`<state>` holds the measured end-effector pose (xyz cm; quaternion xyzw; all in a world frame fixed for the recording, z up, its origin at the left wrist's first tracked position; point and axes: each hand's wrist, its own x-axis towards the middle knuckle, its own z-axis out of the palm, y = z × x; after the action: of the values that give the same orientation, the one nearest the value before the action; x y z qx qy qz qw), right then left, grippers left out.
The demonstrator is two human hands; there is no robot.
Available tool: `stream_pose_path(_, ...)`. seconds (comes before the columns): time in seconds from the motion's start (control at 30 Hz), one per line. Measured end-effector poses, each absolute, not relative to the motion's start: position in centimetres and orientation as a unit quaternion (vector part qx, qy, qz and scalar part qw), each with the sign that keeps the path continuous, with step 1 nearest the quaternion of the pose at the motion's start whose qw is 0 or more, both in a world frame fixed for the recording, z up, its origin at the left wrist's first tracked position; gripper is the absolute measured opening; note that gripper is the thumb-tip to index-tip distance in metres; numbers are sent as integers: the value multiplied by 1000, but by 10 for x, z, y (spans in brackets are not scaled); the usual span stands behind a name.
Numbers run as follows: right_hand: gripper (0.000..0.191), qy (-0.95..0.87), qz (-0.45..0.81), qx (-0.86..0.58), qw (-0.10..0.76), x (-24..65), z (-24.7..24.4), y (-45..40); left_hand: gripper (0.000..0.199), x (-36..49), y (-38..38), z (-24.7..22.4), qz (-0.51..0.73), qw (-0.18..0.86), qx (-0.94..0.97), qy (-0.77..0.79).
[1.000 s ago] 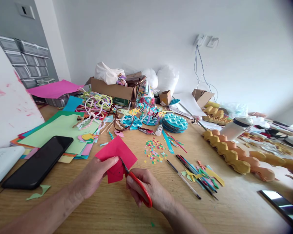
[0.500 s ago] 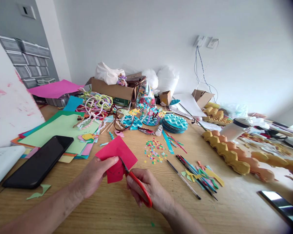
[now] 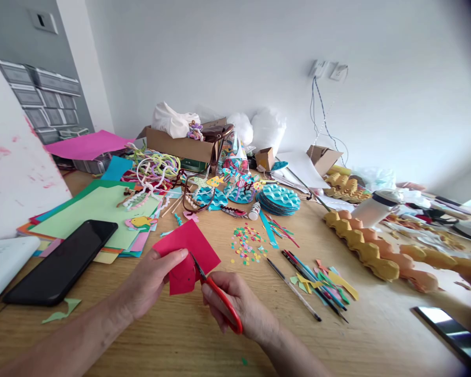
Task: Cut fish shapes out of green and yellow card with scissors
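Note:
My left hand [image 3: 157, 280] pinches a red sheet of paper [image 3: 202, 243] at its left side, thumb on top. Faint pencil lines show on the lower part of the sheet. My right hand [image 3: 235, 303] is closed round the red handles of a pair of scissors [image 3: 226, 309]. Their blades sit in a cut that runs into the sheet from its lower right edge, the tips close to my left thumb. Both hands are held above the wooden table [image 3: 149, 340].
Left lie a black phone [image 3: 63, 262] and stacked coloured paper [image 3: 82, 209]. Confetti dots [image 3: 248, 243], pencils [image 3: 317, 283] and paper scraps [image 3: 343, 283] lie right of the sheet. Farther right are egg-carton strips [image 3: 361, 246] and another phone [image 3: 449, 332]. Blue scalloped discs [image 3: 278, 199] are stacked behind.
The red paper has shifted very slightly within my left hand's hold, its lower part tilting a little to the left. The scissors stay in the cut, and the view has moved slightly.

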<state>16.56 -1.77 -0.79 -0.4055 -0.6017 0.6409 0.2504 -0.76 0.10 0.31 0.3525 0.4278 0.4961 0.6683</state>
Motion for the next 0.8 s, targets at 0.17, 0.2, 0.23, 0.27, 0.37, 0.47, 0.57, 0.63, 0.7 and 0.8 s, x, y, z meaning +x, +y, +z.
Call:
stream_pose_path(0.17,44,-609,646,-392,240,165,-6,-18,17,-7,0,6,485,672,360,428)
stream_pose_path(0.2,44,-612,644,-391,241,165,-6,-18,17,-7,0,6,483,673,363,427)
stream_pose_path(0.23,44,-615,642,-390,242,165,-6,-18,16,-7,0,6,482,673,363,427)
stream_pose_path(0.27,43,-617,639,-390,243,165,-7,-17,16,-6,0,7,483,672,361,430)
stream_pose_path(0.37,44,-622,637,-385,245,165,-8,-17,18,-5,0,7,486,664,348,450)
stream_pose_path(0.47,45,-623,634,-387,245,165,-8,-17,19,-5,0,6,479,659,351,462)
stream_pose_path(0.57,46,-622,632,-391,246,165,-8,-17,17,-6,0,4,472,657,358,466)
stream_pose_path(0.63,48,-619,637,-388,245,165,-8,-17,16,-6,0,4,470,656,362,466)
stream_pose_path(0.7,50,-617,641,-388,242,165,-8,-17,16,-6,0,4,468,654,367,467)
stream_pose_path(0.8,51,-618,636,-394,240,165,-9,-17,15,-6,0,4,467,649,372,471)
